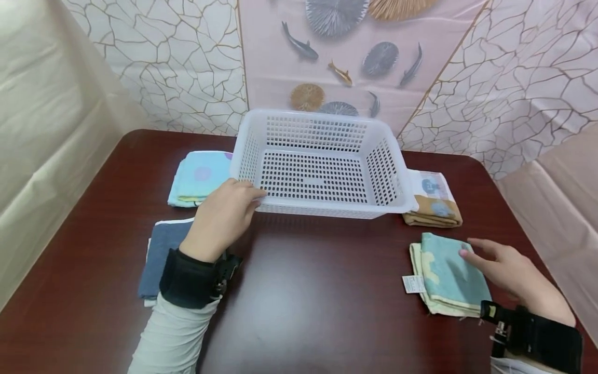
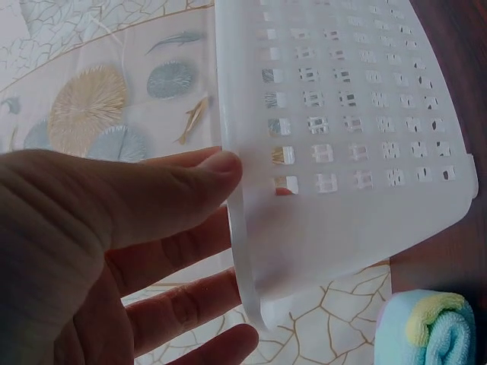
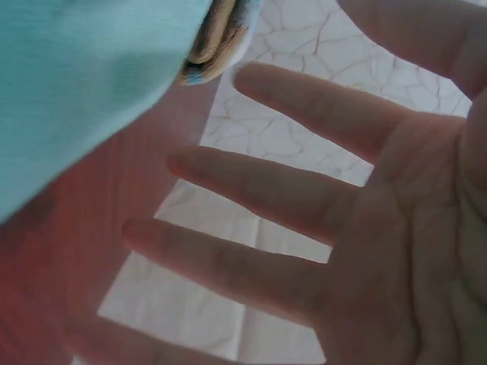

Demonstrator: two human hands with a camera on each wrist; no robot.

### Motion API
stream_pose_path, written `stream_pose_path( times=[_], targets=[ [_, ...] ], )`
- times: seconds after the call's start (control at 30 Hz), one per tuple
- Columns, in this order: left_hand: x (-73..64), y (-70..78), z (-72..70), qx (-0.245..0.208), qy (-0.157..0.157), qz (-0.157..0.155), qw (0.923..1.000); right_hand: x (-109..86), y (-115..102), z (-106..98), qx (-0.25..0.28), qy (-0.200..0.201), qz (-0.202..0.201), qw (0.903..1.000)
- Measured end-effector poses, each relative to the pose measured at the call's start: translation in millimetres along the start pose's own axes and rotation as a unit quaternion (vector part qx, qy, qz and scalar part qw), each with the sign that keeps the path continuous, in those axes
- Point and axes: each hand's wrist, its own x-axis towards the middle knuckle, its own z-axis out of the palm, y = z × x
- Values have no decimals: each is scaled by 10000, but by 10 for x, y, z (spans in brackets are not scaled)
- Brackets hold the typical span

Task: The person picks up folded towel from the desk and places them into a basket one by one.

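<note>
From where I stood, the white basket (image 1: 327,205), rigid plastic with rectangular perforations and rounded corners, sat at 12 o'clock on the glossy red-brown table (image 1: 299,291). The left hand (image 1: 224,215) pinched its rim at the basket's 8 o'clock corner. At 4 o'clock on the table lay a teal towel (image 1: 455,272), folded square; the right hand (image 1: 514,270) was spread wide beside it, gripping nothing, thumb over its edge. Other folded cloths were a brown-and-white towel (image 1: 434,200) at 2, a slate-blue towel (image 1: 163,254) at 9 and a pale-blue towel (image 1: 201,174) at 10. Only the head view showed the teal towel's white label (image 1: 413,284); the left-wrist view revealed the pale-blue towel's looped pile, the right-wrist view four fingers clear of cloth.
</note>
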Motion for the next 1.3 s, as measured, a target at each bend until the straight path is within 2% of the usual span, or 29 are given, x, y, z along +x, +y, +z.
stream_pose_path(
  times=[0.2,0.33,0.4,0.57,0.97,1.3],
  targets=[
    [3,10,-4,-36,69,-7,10000,-31,-10,184,270,-379,106,9989],
    [14,12,-1,-18,46,20,10000,-41,-61,267,198,-398,141,9989],
    [23,22,2,-15,8,12,10000,-46,-81,283,60,-337,86,9994],
    [28,32,6,0,-40,1,10000,-45,-168,306,105,-265,-52,9996],
    [41,15,-3,-128,-88,-79,9998,23,-569,356,163,-70,-436,9989],
    [62,21,4,-305,-198,-165,9992,53,-928,433,360,-165,-389,9985]
  ],
)
